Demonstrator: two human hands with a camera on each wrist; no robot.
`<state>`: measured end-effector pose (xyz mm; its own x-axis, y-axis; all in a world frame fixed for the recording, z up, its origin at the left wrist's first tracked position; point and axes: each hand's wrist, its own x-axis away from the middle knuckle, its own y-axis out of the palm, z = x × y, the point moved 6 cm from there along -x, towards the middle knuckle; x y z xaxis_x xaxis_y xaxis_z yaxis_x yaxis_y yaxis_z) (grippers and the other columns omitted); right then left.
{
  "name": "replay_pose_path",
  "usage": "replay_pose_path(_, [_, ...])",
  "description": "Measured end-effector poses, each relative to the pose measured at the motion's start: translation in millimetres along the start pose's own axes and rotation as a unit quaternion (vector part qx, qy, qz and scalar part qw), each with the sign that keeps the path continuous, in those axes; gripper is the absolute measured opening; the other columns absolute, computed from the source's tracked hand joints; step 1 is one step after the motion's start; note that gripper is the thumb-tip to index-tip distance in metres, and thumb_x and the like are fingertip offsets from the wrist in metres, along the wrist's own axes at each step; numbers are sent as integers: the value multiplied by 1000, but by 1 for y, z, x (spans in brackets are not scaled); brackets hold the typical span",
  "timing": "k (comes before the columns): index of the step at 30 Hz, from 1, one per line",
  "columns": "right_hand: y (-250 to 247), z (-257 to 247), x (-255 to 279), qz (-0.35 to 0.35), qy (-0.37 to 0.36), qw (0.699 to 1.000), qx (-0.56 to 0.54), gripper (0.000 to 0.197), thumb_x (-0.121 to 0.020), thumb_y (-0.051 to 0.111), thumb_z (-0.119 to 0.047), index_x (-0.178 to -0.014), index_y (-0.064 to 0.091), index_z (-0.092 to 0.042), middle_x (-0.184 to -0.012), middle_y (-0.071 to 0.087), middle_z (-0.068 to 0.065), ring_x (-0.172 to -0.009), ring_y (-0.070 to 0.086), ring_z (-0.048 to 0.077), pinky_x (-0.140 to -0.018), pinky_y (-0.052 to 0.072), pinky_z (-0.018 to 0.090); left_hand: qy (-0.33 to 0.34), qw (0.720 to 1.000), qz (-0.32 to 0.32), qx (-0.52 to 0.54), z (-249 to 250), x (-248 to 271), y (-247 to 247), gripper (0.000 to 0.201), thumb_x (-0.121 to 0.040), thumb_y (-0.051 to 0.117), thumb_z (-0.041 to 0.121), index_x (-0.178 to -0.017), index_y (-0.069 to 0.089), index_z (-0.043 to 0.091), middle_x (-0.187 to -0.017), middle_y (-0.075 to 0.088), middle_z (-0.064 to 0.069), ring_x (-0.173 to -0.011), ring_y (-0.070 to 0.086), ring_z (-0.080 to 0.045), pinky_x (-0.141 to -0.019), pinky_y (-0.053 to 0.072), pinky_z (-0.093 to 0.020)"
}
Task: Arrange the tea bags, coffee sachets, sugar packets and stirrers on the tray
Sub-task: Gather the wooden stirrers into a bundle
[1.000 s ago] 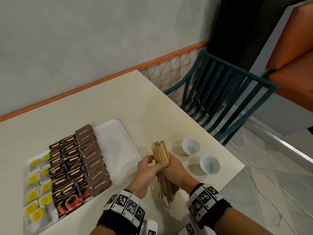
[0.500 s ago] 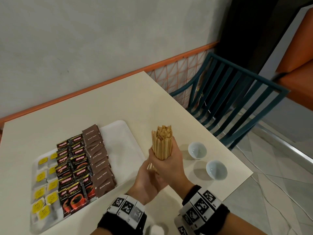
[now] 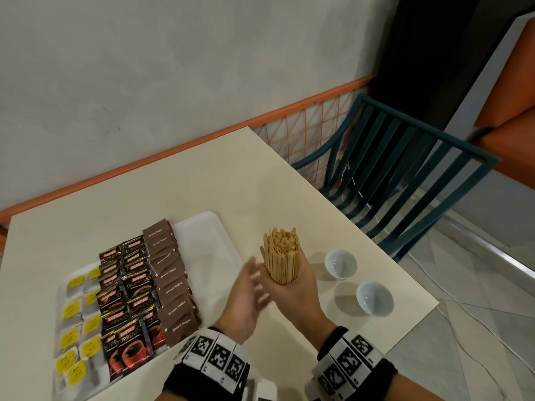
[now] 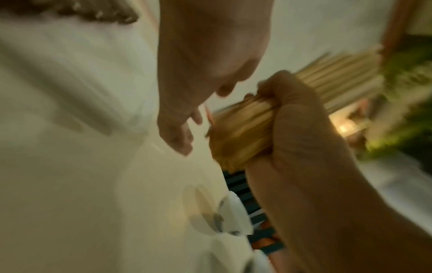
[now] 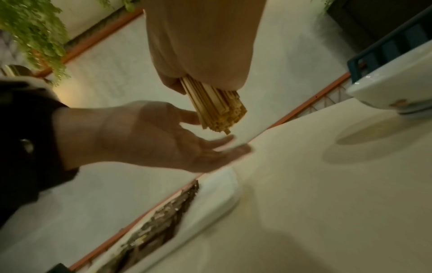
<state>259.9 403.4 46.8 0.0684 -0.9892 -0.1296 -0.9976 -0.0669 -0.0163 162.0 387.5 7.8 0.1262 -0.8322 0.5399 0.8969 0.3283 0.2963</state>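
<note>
**Stirrers in hand, last strip of the tray waiting**

Most of the arranging is looking finished. On the white tray (image 3: 202, 235), the tea bags (image 3: 76, 325) with yellow tags are lying in columns along the left side, the coffee sachets (image 3: 127, 302) are overlapping in two rows beside them, and the brown sugar packets (image 3: 170, 282) are lining up in a shingled column just right of the coffee. The right-hand strip of the tray is showing bare white — judging from that, it is the place being kept for the last item.

That last item, the stirrers (image 3: 281, 257), is being held above the bench (image 3: 179, 180), just beside the tray's right edge and not touching it. The right hand (image 3: 292, 293) is gripping the bundle around its lower half, fingers curled round it, holding it roughly upright. The left hand (image 3: 244, 296) is sitting just left of the bundle with fingers spread and relaxed, holding nothing; the right wrist view is showing its palm turned up under the sticks' lower ends.

The stirrers are looking like thin, flat, pale wooden sticks, packed tight, with uneven top ends — a loose bundle, with no band visible. Two small white bowls (image 3: 340, 263) are standing on the bench to the right.
</note>
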Motion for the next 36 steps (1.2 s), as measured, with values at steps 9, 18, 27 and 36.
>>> replay_pose_path(9, [5,44,7,-66,48,996,43,30,-73,72,-15,-92,60,-35,-85,71,-8,-77,67,8,-66,56,28,405,796,-42,-449,59,22,34,37,-87,49,49,-118,59,31,-118,58,17,-112,51,3,-98,40,-17])
replay_pose_path(18, [0,49,2,-103,10,978,182,16,-86,50,-23,-73,55,-32,-65,58,-13,-68,59,2,-55,48,17,488,692,2,-532,35,34,44,38,-92,41,39,-112,67,20,-106,67,8,-98,55,-2,-92,30,-11])
replay_pose_path(27, [1,72,-8,-107,10,966,237,10,-89,50,-16,-93,53,-25,-76,53,-21,-81,53,-15,-62,40,2,502,622,-38,-599,14,16,41,41,-99,31,25,-126,56,5,-130,58,-9,-126,43,-17,-110,29,-28])
replay_pose_path(36, [3,43,-9,-84,-9,981,173,7,-89,52,-19,-91,57,-24,-81,59,-11,-79,59,8,-68,53,27,514,597,11,-616,41,21,59,39,-90,42,30,-117,64,10,-124,64,-4,-124,52,-21,-107,30,-29])
